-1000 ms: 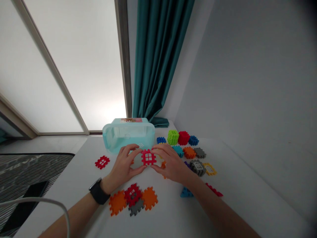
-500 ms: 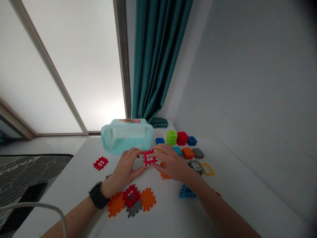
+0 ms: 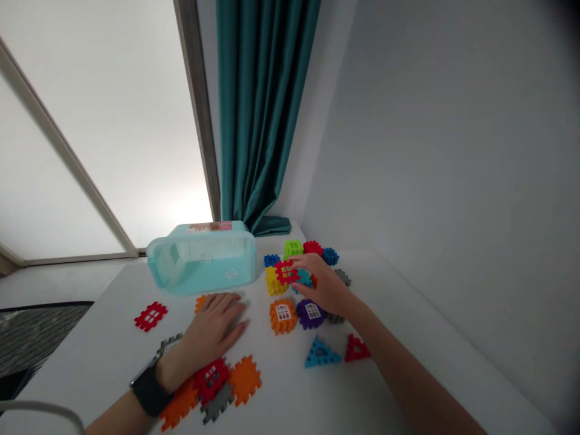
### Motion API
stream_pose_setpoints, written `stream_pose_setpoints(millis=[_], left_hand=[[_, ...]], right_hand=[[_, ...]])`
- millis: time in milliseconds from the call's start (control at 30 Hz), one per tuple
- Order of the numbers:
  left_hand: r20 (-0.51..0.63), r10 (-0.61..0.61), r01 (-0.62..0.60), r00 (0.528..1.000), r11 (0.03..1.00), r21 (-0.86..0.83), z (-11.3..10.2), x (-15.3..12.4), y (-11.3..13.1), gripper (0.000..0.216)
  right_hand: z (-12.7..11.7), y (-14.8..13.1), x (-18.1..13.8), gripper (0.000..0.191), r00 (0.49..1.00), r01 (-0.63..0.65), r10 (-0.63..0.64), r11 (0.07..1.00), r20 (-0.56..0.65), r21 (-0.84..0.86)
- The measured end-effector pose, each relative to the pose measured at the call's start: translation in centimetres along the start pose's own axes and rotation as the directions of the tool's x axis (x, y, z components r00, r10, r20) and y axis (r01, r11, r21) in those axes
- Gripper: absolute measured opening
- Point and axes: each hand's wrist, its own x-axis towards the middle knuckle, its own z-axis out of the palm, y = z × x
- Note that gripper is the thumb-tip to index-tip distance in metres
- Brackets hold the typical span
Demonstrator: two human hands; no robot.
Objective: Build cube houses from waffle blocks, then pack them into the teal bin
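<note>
The left hand (image 3: 211, 326) has let go and lies empty, fingers loosely spread, low over the table; the right hand (image 3: 321, 284) alone now pinches the red window piece (image 3: 285, 272), carried rightward to before the yellow stack (image 3: 273, 284), contact unclear; the work thus seems one-handed for now; around, from the left, are another red panel (image 3: 151, 316), the far blue bin (image 3: 199, 266), a near orange panel (image 3: 244, 379), then the orange stack (image 3: 283, 316) and purple stack (image 3: 310, 314); the right hand hides part of the far-right stacks.
</note>
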Motion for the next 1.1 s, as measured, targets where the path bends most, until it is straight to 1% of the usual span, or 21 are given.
stream_pose_setpoints(millis=[67,267,467,567,700,833,1000,1100], left_hand=[[0.005,0.019,-0.019,1.0,1.0,0.012,0.7,-0.3,-0.6,0.031],[-0.061,0.044,-0.043,0.997,0.999,0.027,2.1,-0.9,-1.7,0.033],[-0.098,0.066,-0.058,0.993,0.995,0.086,2.4,-0.9,-1.7,0.032],[-0.099,0.078,-0.067,0.992,0.992,0.103,2.4,-0.8,-1.5,0.032],[-0.11,0.055,-0.042,0.992,0.992,0.116,2.2,-0.7,-1.4,0.031],[-0.088,0.077,-0.065,0.993,0.99,0.122,2.1,-0.7,-1.2,0.033],[-0.107,-0.024,0.034,0.994,0.995,0.094,1.8,-0.6,-0.2,0.032],[-0.097,-0.033,0.041,0.995,0.996,0.078,1.6,-0.6,0.2,0.032]], right_hand=[[-0.8,1.8,-0.4,0.025,0.999,-0.034,0.034,0.999,-0.028,0.005],[-2.7,6.9,-1.5,0.024,0.989,-0.12,0.119,0.993,-0.089,-0.007],[-3.5,11.1,-1.1,0.022,0.985,-0.152,0.148,0.988,-0.094,-0.034],[-3.8,12.8,-0.4,0.021,0.984,-0.168,0.166,0.985,-0.062,-0.035],[-4.0,14.4,0.5,0.021,0.982,-0.191,0.191,0.981,0.006,-0.013],[-3.7,15.5,0.8,0.023,0.978,-0.208,0.208,0.978,0.036,0.008],[-3.3,16.3,0.7,0.024,0.977,-0.207,0.206,0.978,0.051,0.031],[-3.2,16.5,0.7,0.024,0.977,-0.209,0.206,0.977,0.06,0.037]])
